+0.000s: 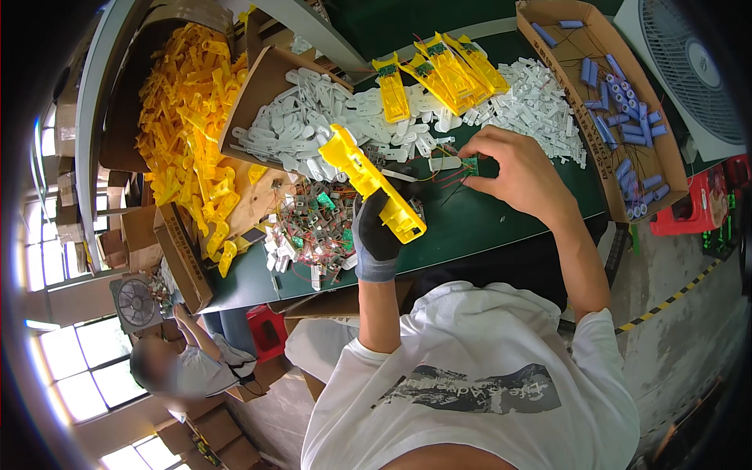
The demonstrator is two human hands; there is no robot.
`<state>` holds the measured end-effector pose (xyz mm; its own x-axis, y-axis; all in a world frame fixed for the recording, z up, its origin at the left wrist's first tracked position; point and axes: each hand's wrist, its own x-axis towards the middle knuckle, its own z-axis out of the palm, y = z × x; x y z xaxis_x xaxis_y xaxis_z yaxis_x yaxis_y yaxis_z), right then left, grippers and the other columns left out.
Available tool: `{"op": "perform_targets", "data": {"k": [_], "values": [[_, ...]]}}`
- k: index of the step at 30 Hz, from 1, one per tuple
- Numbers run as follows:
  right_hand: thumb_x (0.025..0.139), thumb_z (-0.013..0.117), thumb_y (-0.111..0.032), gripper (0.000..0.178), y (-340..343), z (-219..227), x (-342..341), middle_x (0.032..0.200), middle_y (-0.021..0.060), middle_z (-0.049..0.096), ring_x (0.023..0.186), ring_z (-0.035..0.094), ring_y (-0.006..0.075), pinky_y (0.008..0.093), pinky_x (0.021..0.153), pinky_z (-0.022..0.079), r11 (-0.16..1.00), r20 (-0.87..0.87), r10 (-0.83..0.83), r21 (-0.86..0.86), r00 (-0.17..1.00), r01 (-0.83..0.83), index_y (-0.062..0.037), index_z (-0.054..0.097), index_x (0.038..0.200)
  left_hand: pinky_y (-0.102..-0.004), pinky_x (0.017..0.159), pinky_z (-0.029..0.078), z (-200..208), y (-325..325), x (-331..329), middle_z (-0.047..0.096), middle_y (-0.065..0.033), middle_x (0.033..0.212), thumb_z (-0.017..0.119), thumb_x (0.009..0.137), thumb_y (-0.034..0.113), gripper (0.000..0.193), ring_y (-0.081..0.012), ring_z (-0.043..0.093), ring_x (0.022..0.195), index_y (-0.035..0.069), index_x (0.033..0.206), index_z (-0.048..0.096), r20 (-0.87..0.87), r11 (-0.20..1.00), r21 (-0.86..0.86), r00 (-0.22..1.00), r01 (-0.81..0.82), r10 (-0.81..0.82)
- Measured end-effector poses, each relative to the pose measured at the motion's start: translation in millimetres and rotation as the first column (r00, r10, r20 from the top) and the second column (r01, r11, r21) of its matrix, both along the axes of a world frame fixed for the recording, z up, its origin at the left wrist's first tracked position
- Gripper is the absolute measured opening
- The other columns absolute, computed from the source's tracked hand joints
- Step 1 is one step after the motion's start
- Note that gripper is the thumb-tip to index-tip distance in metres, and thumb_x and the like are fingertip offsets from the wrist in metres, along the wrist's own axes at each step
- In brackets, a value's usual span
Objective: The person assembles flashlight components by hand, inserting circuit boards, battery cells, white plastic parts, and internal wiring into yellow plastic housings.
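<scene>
My left hand, in a grey and black glove, is closed round a long yellow plastic housing, its hollow side partly showing. With thumb and fingers pinched, my bare right hand holds a small green circuit board by its edge. Thin red and dark wires trail from the board toward the left hand, and a white rectangular part sits beside it. Beneath and left of the gloved hand lies a tangled pile of wired boards and small parts.
Yellow housings with boards lie at the back, between white clip-like parts and small white pieces. Loose yellow housings fill the left. At right stand a carton of blue cylindrical cells and a fan. Another person sits lower left.
</scene>
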<state>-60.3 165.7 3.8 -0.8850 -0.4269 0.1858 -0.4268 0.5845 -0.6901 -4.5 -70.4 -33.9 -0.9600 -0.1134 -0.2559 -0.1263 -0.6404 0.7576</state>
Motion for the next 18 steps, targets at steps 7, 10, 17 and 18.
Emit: {"op": "perform_targets", "data": {"k": [7,10,17,18], "values": [[0.073,0.077,-0.014,0.027,14.8,23.1,-18.1,0.091,0.0041,0.065,0.079,0.059,0.0148,0.0278,0.068,0.045,0.953,-0.175,-0.077,-0.304,0.982,0.02,-0.006,0.065,0.096,-0.0321,0.075,0.052,8.3,-0.6,2.8,0.064,-0.0103,0.095,0.06,0.085,0.019,0.031,-0.0209,0.064,0.083,0.002,0.11,0.054,0.007,0.994,0.042,0.995,0.099,-0.099],[0.072,0.077,-0.012,0.026,31.4,12.6,-31.1,0.091,0.0035,0.065,0.078,0.058,0.0143,0.0274,0.067,0.045,0.884,-0.061,-0.109,-0.462,0.992,0.068,-0.0055,0.066,0.095,-0.0433,0.089,0.05,22.7,-1.6,-5.0,0.063,-0.0184,0.107,0.056,0.085,0.021,0.034,-0.033,0.062,0.101,-0.001,0.111,0.055,-0.205,0.95,0.269,0.973,0.158,-0.104],[0.072,0.077,-0.014,0.026,-3.8,0.6,-12.1,0.09,0.0041,0.062,0.079,0.059,0.0169,0.0295,0.071,0.047,0.965,0.104,0.164,-0.224,0.981,-0.137,-0.0065,0.066,0.094,-0.0541,0.097,0.044,31.9,-16.5,-13.2,0.061,-0.022,0.107,0.055,0.084,0.021,0.033,-0.0409,0.058,0.106,-0.003,0.108,0.058,-0.33,0.843,0.452,0.932,0.293,-0.147],[0.072,0.077,-0.014,0.025,-4.4,-7.0,-11.6,0.09,0.0044,0.061,0.079,0.059,0.0181,0.0306,0.072,0.048,0.98,0.129,0.161,-0.139,0.978,-0.143,-0.0068,0.066,0.093,-0.0531,0.097,0.044,36.3,-16.0,-15.8,0.058,-0.0229,0.11,0.056,0.083,0.025,0.035,-0.0401,0.055,0.108,-0.001,0.107,0.059,-0.377,0.857,0.417,0.916,0.302,-0.14]]}}
